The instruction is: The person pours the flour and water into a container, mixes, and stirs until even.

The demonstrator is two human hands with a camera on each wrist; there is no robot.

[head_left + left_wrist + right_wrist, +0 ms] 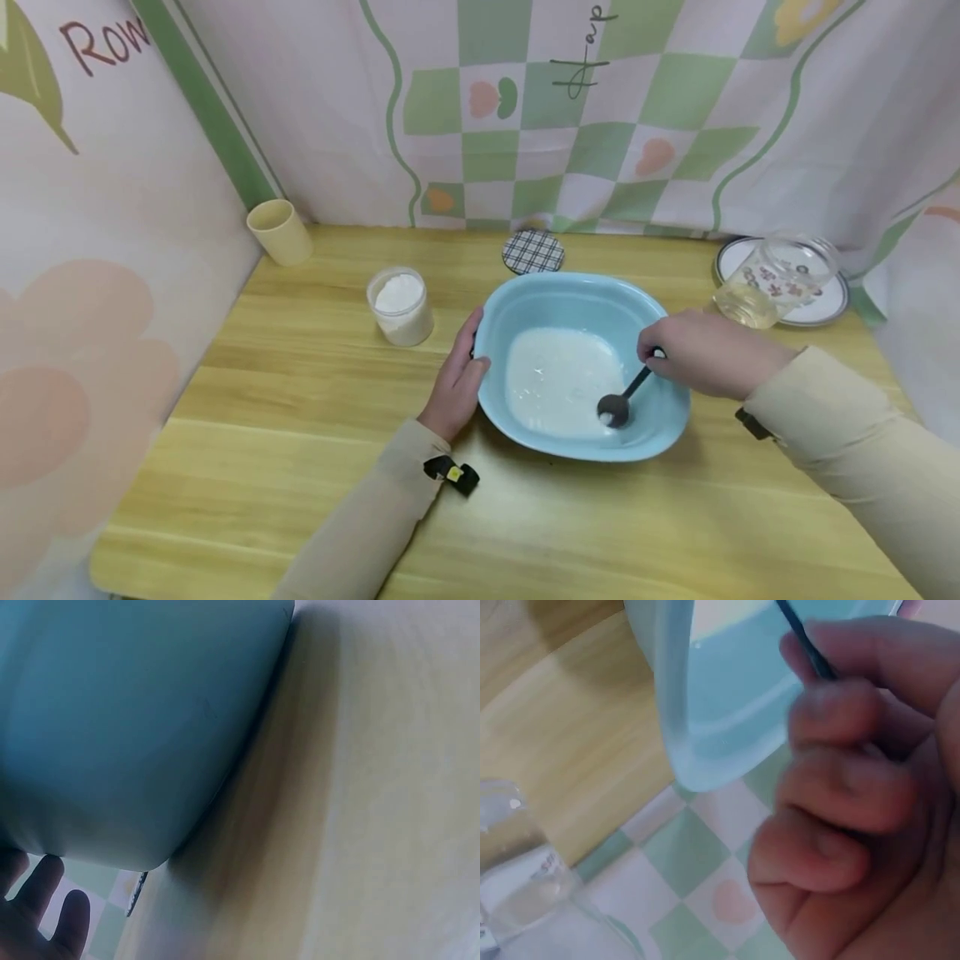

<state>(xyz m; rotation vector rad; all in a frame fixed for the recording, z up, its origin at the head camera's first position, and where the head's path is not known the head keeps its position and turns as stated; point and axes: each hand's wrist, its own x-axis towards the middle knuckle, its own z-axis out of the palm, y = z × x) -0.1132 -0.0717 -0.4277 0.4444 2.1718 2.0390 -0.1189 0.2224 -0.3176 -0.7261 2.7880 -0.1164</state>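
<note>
A light-blue basin holds a white, milky liquid. My left hand grips the basin's left side, thumb at the rim and the other fingers along the outer wall. In the left wrist view, fingertips show against the basin's outside. Over the right rim, my right hand holds a dark spoon by its handle, the bowl of the spoon low in the basin at the liquid's right edge. Curled fingers wrap the thin handle in the right wrist view.
A clear jar of white powder stands left of the basin. Behind are a yellow cup and a checked coaster. A clear glass jug with pale liquid stands by a patterned plate. Printed curtains border the table.
</note>
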